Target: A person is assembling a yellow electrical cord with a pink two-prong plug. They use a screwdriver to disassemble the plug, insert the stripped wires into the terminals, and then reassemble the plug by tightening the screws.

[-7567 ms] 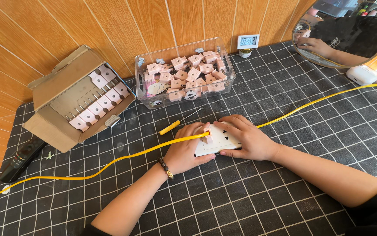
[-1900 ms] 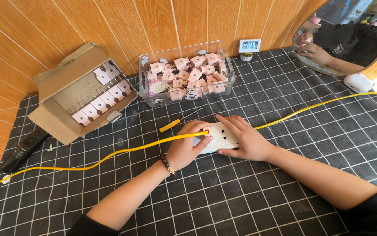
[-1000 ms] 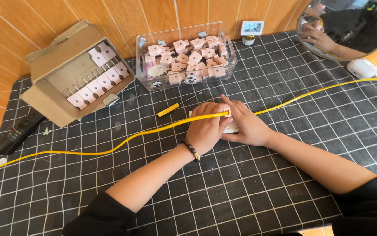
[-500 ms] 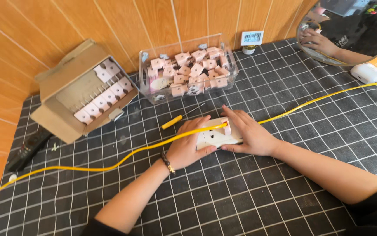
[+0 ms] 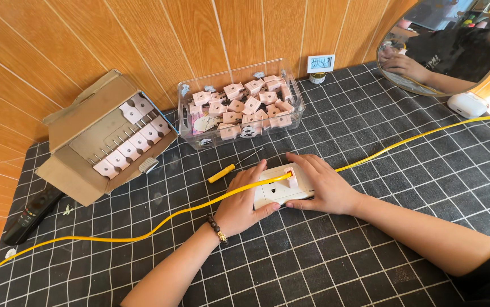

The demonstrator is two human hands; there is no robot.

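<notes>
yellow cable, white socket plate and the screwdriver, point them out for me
yellow cable (image 5: 159,223), head view, on the bare run left of the hands
white socket plate (image 5: 273,196), head view, on its front face
screwdriver (image 5: 222,173), head view, on its yellow handle

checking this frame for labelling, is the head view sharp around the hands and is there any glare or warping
Head view: sharp on the left hand, right hand and white socket plate; even light, soft shadows; bright washout at the right edge by the mirror; wide-lens bowing of the grid cloth lines near the edges.

hands: 2 | white socket (image 5: 276,193): 1 | yellow cable (image 5: 159,224): 1 | screwdriver (image 5: 230,167): 1 | clear bin (image 5: 199,133): 1 | cardboard box (image 5: 80,122): 1 | remote (image 5: 32,213): 1 | mirror (image 5: 455,51): 1
</notes>
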